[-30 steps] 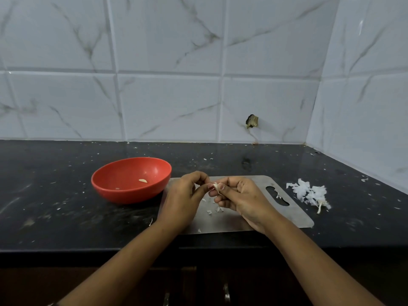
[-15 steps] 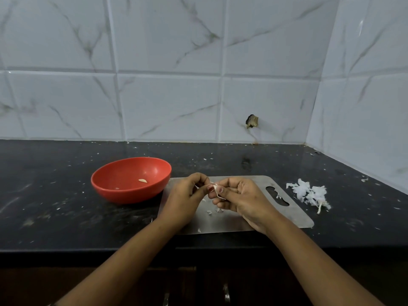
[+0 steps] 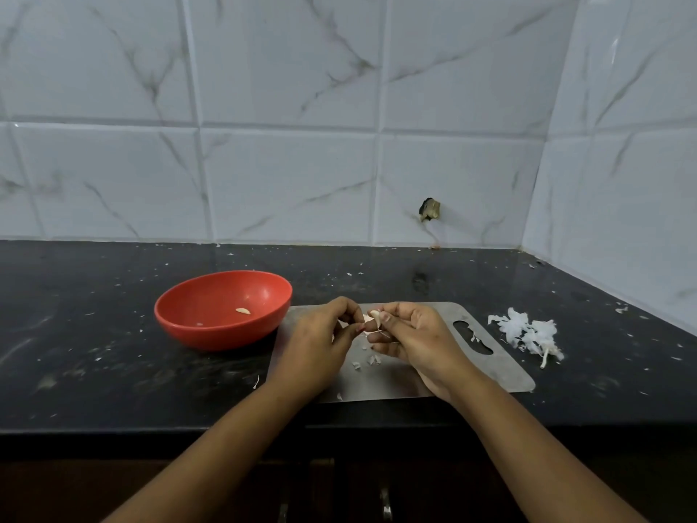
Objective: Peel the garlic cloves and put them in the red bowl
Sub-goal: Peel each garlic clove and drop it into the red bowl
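Garlic clove (image 3: 374, 314): dead centre of the frame, up in the air between both hands, just above the far edge of the board. Pale, with a bit of papery skin hanging off it.
Right hand (image 3: 413, 335): fingers curled in, thumb and fingertips clamped on the garlic clove from the right side.
Left hand (image 3: 317, 339): also curled, thumb and forefinger nipping the skin on the left side of the garlic clove. The two hands basically touch at the fingertips.
Red bowl (image 3: 211, 337): left of centre, sitting on the counter right beside the board's left edge. Can't tell if it touches the board.
Peeled clove (image 3: 243, 311): one lying on the bottom of the red bowl, plus a tiny pale speck near it.
Cutting board (image 3: 475, 371): flat steel one with a handle slot on its right end, lying under both hands.
Skin bits (image 3: 367, 360): a few small flakes on the board, right below the hands.
Peel pile (image 3: 528, 334): white fluffy heap with a stalk poking out, on the counter just right of the board.
Countertop (image 3: 94, 371): black, pretty speckled with little white crumbs all over.
Tiled wall (image 3: 283, 164): white marble-look tiles across the top half, wrapping round the right corner, with a chipped hole (image 3: 430, 210) right of centre.
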Demonstrator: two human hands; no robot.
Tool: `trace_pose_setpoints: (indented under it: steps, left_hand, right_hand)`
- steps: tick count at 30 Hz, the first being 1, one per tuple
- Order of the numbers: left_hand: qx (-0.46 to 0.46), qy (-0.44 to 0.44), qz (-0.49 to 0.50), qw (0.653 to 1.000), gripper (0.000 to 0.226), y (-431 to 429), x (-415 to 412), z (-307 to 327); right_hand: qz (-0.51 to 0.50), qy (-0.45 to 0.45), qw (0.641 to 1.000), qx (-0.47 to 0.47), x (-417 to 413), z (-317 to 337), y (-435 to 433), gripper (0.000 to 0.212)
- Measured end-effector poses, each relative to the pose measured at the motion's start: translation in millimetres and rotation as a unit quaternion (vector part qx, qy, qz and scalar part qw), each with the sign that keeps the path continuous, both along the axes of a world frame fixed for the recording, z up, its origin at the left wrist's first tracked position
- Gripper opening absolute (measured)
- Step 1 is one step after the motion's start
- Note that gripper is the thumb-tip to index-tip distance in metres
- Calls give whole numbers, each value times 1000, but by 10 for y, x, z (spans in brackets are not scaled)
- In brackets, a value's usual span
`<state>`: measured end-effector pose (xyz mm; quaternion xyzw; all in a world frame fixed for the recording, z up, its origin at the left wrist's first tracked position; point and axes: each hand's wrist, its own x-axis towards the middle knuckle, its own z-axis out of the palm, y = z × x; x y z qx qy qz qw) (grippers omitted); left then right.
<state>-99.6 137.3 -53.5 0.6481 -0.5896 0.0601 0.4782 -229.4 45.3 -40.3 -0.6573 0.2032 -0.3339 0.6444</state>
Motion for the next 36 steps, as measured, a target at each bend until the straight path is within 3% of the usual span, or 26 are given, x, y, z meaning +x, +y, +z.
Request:
trace_pose_setpoints:
  steps: [10,25,36]
  left_hand:
    - [-21,18,32,999,9,23,12,3]
    - [-6,159,-8,987,18,34,33,53]
    - [21,155,-3,988,12,34,39,50]
  right_hand:
    - [17,9,1000,-14,-3,-25,-8,10]
    - [17,-8,999,-43,-12,-25,-2,11]
    - [21,-4,998,-54,-31,-38,-22,14]
